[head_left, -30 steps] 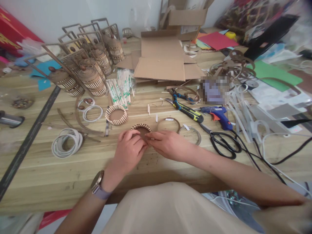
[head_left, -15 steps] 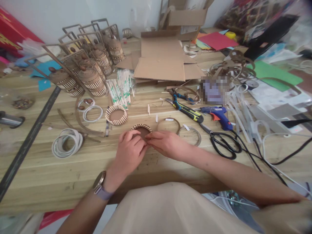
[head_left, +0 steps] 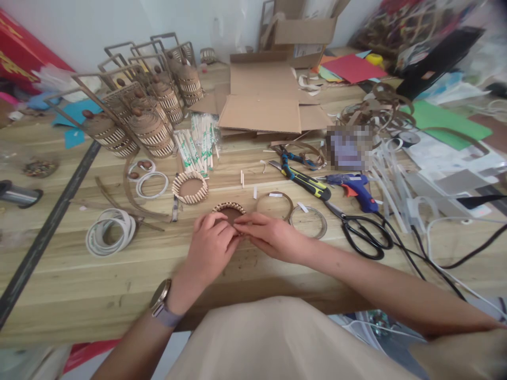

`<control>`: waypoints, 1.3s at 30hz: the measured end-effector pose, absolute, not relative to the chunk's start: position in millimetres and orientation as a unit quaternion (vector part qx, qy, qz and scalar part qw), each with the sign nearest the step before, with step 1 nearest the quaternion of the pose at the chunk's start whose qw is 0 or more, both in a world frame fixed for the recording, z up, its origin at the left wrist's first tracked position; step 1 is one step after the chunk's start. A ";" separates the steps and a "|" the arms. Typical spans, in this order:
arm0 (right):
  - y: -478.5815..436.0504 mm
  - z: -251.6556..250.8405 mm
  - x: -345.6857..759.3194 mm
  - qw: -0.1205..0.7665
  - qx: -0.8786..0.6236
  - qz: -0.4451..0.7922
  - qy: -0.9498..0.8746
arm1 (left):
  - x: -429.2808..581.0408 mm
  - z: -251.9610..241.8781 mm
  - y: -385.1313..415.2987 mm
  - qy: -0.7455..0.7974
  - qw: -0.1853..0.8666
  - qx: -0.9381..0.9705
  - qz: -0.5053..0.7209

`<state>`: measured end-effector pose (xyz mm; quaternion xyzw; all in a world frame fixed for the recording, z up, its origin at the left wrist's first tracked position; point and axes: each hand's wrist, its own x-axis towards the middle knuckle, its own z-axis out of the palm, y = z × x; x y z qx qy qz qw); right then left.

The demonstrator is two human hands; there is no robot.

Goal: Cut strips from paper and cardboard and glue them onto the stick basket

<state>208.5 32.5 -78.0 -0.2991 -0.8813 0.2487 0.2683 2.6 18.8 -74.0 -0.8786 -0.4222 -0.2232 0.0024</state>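
Both hands meet at the near rim of a small round base edged with short wooden sticks [head_left: 231,211]. My left hand [head_left: 213,241] has its fingers curled over the left and near side of it. From the right, my right hand [head_left: 273,235] pinches at the same rim, fingers pressed together; what lies under the fingertips is hidden. A second round base with a ring of pale sticks [head_left: 190,188] rests just beyond, to the left. To the right lie a brown hoop [head_left: 292,207] and a thinner pale hoop [head_left: 325,224], each with a white tag.
Scissors [head_left: 366,235], a box cutter [head_left: 307,182] and a blue glue gun [head_left: 354,187] lie on the right with cables. At left are white tape rolls [head_left: 95,232]. Several stick-sided lanterns [head_left: 150,129] stand behind, beside wrapped sticks [head_left: 196,145] and flat cardboard [head_left: 261,111].
My right fingertips have shifted very slightly along the near rim. The left hand stays in place, and the camera view has moved a little.
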 end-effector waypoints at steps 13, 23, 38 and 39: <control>29.5 -56.7 288.2 0.305 -0.531 0.220 -0.759 | 7.2 -73.8 21.2 -0.416 0.029 -0.881 -0.224; 12.1 -70.9 306.9 0.202 -0.528 0.150 -0.811 | 2.5 -82.1 51.7 -0.419 0.085 -0.866 -0.258; 38.1 -50.9 276.9 0.321 -0.481 0.134 -0.805 | 23.3 -60.6 7.6 -0.373 0.000 -0.858 -0.353; 36.5 -44.7 275.7 0.345 -0.487 0.138 -0.790 | 24.4 -61.0 7.3 -0.375 -0.009 -0.853 -0.363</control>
